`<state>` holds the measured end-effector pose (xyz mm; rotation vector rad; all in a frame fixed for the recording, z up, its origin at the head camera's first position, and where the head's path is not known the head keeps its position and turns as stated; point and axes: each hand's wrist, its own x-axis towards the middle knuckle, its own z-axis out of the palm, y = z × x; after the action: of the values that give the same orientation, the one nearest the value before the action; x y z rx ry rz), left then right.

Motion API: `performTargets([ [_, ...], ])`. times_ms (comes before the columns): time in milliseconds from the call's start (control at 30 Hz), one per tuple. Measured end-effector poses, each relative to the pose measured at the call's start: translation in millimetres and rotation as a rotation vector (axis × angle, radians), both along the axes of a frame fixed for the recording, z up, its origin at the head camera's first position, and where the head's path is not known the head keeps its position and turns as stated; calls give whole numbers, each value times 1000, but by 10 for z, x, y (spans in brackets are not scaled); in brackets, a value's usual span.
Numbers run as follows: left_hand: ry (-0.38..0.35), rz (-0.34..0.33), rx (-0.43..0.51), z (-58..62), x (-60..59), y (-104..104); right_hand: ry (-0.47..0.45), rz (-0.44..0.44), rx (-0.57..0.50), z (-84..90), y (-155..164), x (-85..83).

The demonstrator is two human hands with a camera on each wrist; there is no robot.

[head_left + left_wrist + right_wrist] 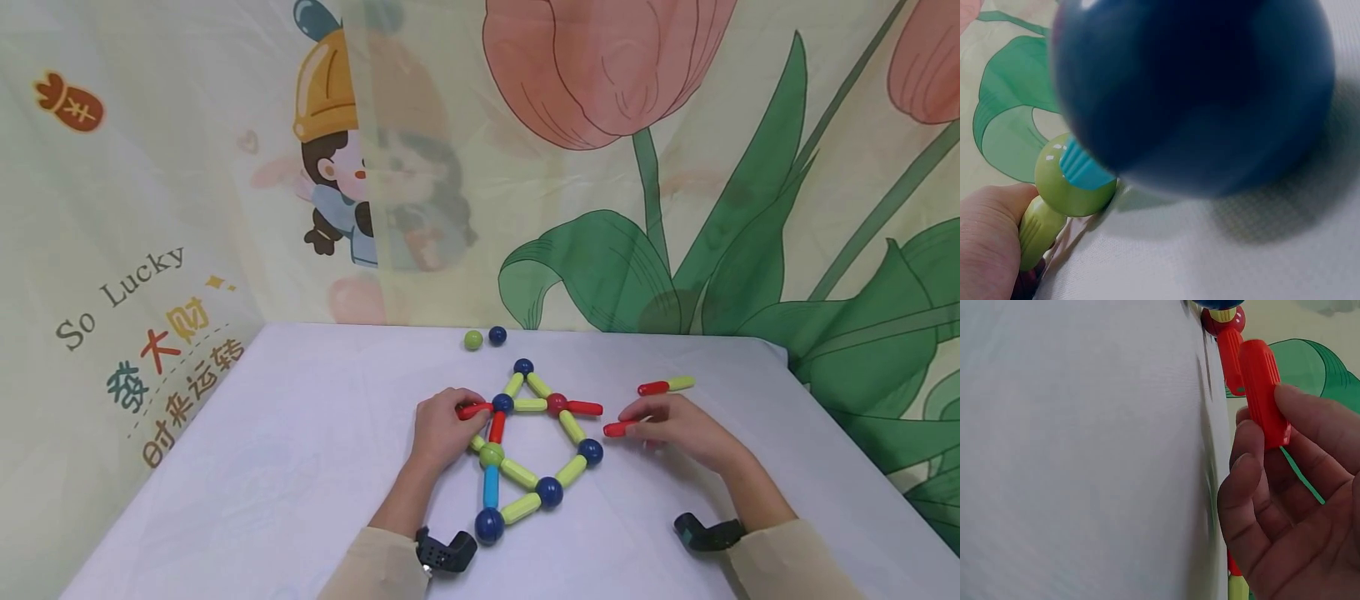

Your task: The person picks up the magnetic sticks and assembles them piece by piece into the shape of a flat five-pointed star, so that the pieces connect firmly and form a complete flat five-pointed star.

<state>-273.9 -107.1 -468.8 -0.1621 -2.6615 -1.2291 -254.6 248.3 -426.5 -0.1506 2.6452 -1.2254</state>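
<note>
A flat frame of balls and rods lies mid-table; yellow-green rods [530,405] form most of its sides. My left hand [441,427] pinches a red rod [476,410] whose tip meets a dark blue ball [502,404] on the frame's left. Below it, a green ball [491,455] joins a light blue rod [491,487], which runs to a dark blue ball [1197,94], large in the left wrist view. On the right, my right hand [684,427] pinches another red rod [1264,394] between thumb and fingers, apart from the frame. Nearby, a red rod [585,407] sticks out from the red ball [557,404].
Behind the frame sit a loose green ball [472,340] and a dark blue ball [497,336]. Beyond my right hand lie a red rod [652,387] and a yellow-green rod [681,382], end to end. A printed cloth hangs behind the white table [300,467].
</note>
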Motion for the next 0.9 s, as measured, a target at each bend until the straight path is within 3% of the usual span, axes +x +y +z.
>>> performTargets([
  [467,1,2,4,5,3,-9,-38,53,-33,-2,-99,13],
  [733,-1,4,4,13,7,-2,-30,-78,-19,-29,-164,-33],
  [900,-7,9,-4,3,0,5,-33,-100,-32,-18,-232,-61],
])
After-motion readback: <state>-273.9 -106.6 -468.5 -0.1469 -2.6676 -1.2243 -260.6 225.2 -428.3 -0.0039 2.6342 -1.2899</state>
